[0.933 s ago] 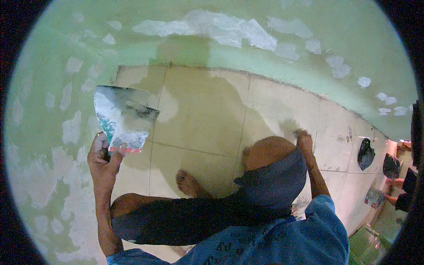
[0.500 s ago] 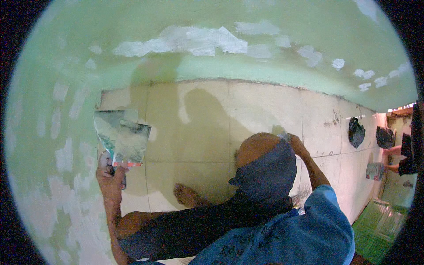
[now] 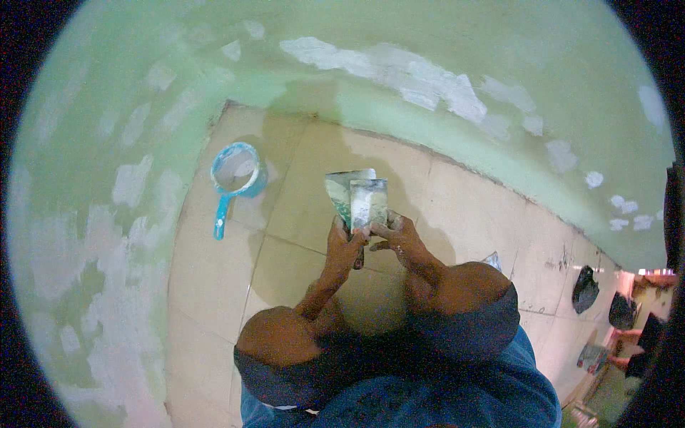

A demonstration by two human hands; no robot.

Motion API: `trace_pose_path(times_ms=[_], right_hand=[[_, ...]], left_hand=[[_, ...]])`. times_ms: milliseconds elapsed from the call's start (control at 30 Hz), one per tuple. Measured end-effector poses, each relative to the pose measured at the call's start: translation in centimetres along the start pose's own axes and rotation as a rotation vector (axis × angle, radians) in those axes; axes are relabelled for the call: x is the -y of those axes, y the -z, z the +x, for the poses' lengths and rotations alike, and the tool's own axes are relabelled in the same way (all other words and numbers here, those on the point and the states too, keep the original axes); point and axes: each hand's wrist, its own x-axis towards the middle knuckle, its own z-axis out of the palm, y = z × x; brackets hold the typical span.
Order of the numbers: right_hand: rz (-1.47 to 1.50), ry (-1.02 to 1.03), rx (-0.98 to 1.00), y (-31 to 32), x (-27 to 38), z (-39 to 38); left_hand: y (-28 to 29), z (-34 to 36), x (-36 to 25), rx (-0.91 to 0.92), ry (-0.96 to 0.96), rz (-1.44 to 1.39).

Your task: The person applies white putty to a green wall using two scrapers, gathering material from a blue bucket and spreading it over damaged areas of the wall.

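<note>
Two putty knives are together between my knees, blades pointing away and smeared with pale filler. The wider putty knife (image 3: 338, 191) lies behind the narrower putty knife (image 3: 369, 200). My left hand (image 3: 342, 246) is closed around their handles, and a dark handle end shows below it. My right hand (image 3: 401, 239) meets the narrower knife at the blade's lower right edge, thumb and fingers bent against it. Exactly how its fingertips grip is partly hidden. On the floor to the left sits a blue dipper (image 3: 257, 185) with white residue around its rim.
A green wall (image 3: 214, 43) with white filler patches curves around the far and left sides of the tiled floor (image 3: 207, 307). Behind my right knee (image 3: 485, 282) lies a silvery packet (image 3: 491, 261). Black bags (image 3: 585, 289) and another person's arm (image 3: 628, 335) are at the far right.
My left hand has brought both putty knives from beside the left wall to between my knees. My right hand has come over from the right to meet them. The blue dipper is now visible.
</note>
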Motion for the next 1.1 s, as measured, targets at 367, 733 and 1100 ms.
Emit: trace_pose_path(times_ms=[367,733,1100], right_hand=[[0.128,0.111,-0.489,6.6,-5.6,-4.9],[-0.143,0.208,-0.500,5.0,-5.7,-4.3],[0.022,0.243,-0.378,4.1,-7.5,-2.6]], left_hand=[[18.5,-1.7,-0.5,-0.570,0.002,0.337],[29.0,-1.0,-1.0,-0.118,0.287,0.358],[29.9,-0.5,0.9,-0.038,0.151,0.421]])
